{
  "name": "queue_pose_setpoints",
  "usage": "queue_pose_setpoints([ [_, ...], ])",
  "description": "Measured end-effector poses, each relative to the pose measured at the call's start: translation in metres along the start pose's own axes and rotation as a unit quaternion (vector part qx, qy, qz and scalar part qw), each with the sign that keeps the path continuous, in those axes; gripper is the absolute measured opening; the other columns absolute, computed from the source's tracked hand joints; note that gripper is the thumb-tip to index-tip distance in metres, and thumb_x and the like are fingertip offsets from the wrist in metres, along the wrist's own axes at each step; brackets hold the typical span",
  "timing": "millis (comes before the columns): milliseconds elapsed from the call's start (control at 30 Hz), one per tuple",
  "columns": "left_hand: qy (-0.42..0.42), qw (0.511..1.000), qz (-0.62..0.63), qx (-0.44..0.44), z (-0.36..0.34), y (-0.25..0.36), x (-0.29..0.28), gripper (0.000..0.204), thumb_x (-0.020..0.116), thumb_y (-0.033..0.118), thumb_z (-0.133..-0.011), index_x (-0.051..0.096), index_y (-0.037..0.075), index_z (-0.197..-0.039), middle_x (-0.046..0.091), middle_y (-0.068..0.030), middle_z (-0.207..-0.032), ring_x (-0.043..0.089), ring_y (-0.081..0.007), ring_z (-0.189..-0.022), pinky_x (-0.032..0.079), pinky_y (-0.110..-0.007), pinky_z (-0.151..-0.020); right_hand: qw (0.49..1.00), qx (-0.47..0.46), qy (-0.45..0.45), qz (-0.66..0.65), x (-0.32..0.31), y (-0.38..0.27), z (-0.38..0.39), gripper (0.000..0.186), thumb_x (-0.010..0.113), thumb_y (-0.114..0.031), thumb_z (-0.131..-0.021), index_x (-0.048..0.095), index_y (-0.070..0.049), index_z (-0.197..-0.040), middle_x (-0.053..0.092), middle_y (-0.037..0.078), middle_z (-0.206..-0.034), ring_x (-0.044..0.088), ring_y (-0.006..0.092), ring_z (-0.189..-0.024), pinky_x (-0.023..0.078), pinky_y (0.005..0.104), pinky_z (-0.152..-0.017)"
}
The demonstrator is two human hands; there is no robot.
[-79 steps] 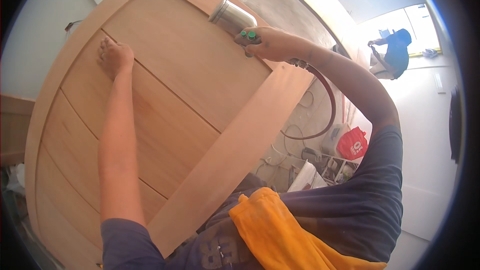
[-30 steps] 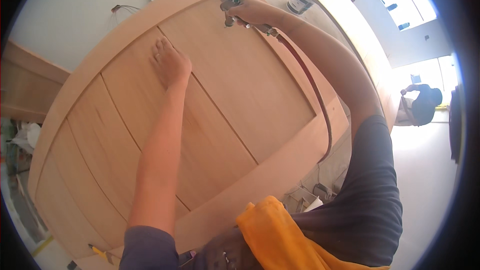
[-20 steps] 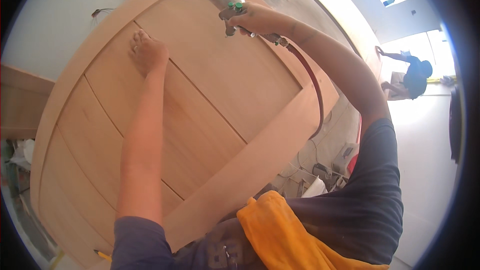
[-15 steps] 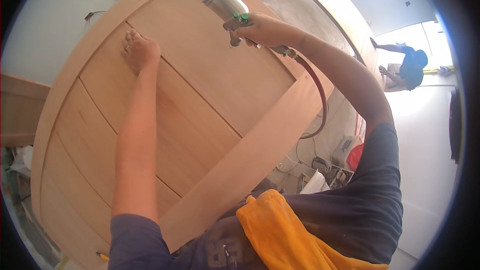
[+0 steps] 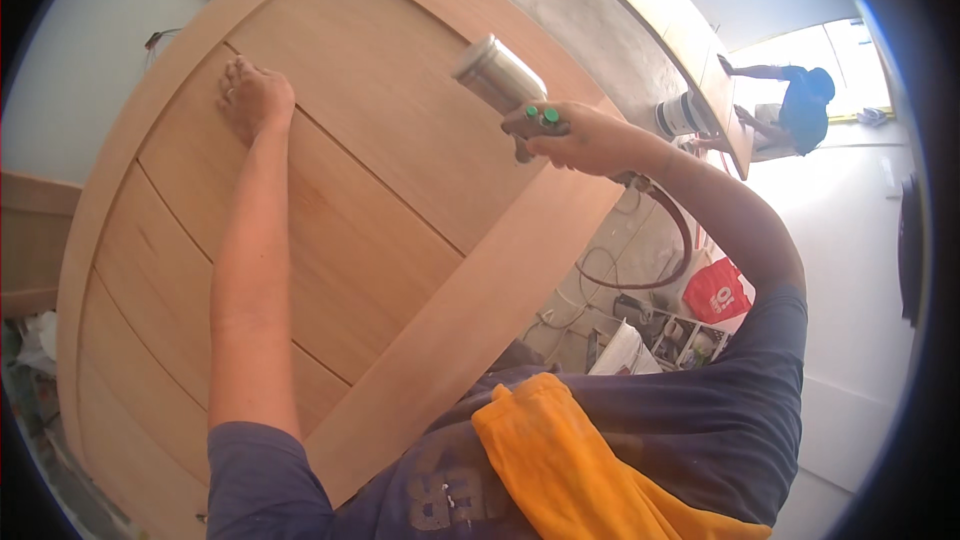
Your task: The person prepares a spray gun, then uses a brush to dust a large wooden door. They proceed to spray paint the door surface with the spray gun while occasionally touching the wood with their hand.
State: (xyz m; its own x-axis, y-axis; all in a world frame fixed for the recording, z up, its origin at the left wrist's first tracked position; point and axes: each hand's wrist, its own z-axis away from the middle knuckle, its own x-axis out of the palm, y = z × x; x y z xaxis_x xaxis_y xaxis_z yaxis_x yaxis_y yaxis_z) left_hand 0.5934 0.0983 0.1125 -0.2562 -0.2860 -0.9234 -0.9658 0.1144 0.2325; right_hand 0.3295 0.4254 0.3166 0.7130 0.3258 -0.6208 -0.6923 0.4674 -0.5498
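A large pale wooden door [image 5: 370, 80] with grooved panels and a raised frame leans out in front of me. My left hand [image 5: 256, 100] rests on its upper left panel beside a groove, fingers bent against the wood; I see nothing held in it. My right hand [image 5: 590, 138] is wrapped round the grip of a spray gun [image 5: 503, 75] with a metal cup and green knobs. The gun is above the door's right part, its cup tilted to the upper left. A dark red hose [image 5: 688, 240] loops down from its handle.
Beyond, a person [image 5: 805, 110] in dark clothes leans over another wooden panel [image 5: 690, 30]. White buckets [image 5: 682, 116] stand on the floor near it. At right below lie a red bag [image 5: 716, 290], a divided tray of tools [image 5: 690, 342] and loose cords. An orange cloth [image 5: 560, 450] hangs over my front.
My right hand has brought the spray gun to the right and down, nearer the door's right edge. My left hand stays at the same spot on the panel while the view shifts slightly.
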Motion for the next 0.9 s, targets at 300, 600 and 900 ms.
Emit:
queue_pose_setpoints([
  [300,-0.004,1.000,0.017,-0.015,0.001,-0.001,-0.004,0.054,0.038,0.026,-0.110,0.049,0.007,-0.160,0.045,-0.0077,-0.169,0.037,-0.0233,-0.159,0.028,-0.047,-0.130,0.997,-0.071,-0.029,0.013,-0.011,-0.053,-0.063,0.034,0.062,-0.030,-0.101,0.070,-0.007,-0.125,0.067,0.006,-0.080,0.065,0.0158,-0.072,0.054,0.0343,-0.066],
  [600,-0.031,0.999,0.020,-0.015,0.005,0.002,-0.017,0.056,0.041,0.025,-0.109,0.047,0.005,-0.160,0.043,-0.0090,-0.171,0.033,-0.0245,-0.161,0.025,-0.048,-0.131,0.985,-0.169,0.045,0.002,-0.040,-0.116,-0.235,0.034,0.061,-0.029,-0.103,0.070,-0.004,-0.124,0.065,0.005,-0.076,0.062,0.0135,-0.067,0.052,0.0325,-0.064],
  [900,-0.022,0.998,0.048,-0.026,0.007,0.009,-0.019,0.053,0.044,0.024,-0.109,0.049,0.005,-0.159,0.046,-0.0098,-0.168,0.035,-0.0245,-0.159,0.025,-0.049,-0.130,0.940,-0.301,0.144,-0.068,-0.031,-0.190,-0.336,0.033,0.061,-0.029,-0.100,0.069,-0.003,-0.120,0.068,0.006,-0.082,0.064,0.0147,-0.069,0.053,0.0338,-0.064],
])
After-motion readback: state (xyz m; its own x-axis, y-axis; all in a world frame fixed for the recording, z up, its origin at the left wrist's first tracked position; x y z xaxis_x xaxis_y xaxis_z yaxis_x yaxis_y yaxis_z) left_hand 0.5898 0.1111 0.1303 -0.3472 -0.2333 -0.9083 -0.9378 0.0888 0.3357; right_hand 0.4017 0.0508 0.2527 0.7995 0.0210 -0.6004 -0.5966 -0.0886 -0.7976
